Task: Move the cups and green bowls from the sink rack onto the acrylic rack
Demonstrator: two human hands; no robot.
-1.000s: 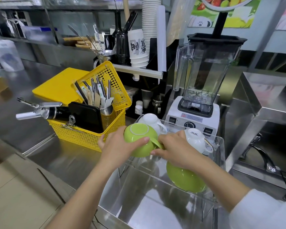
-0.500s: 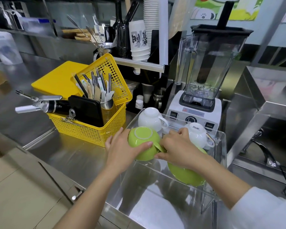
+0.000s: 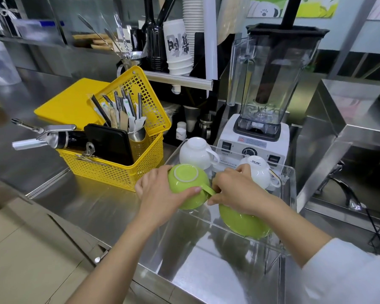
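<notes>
An upside-down green bowl with a handle sits at the left side of the clear acrylic rack. My left hand wraps around its left side, thumb across the front. My right hand pinches the bowl's handle. A second green bowl lies inverted under my right wrist, partly hidden. Two white cups stand upside down at the back of the rack, one on the left and one on the right.
A yellow basket with utensils, a black tablet and a cream whipper stands left of the rack. A blender stands right behind it. A steel box and a faucet are to the right.
The green bowl has come down a little and settled lower on the rack's left side, both hands still on it. The view has shifted closer.
</notes>
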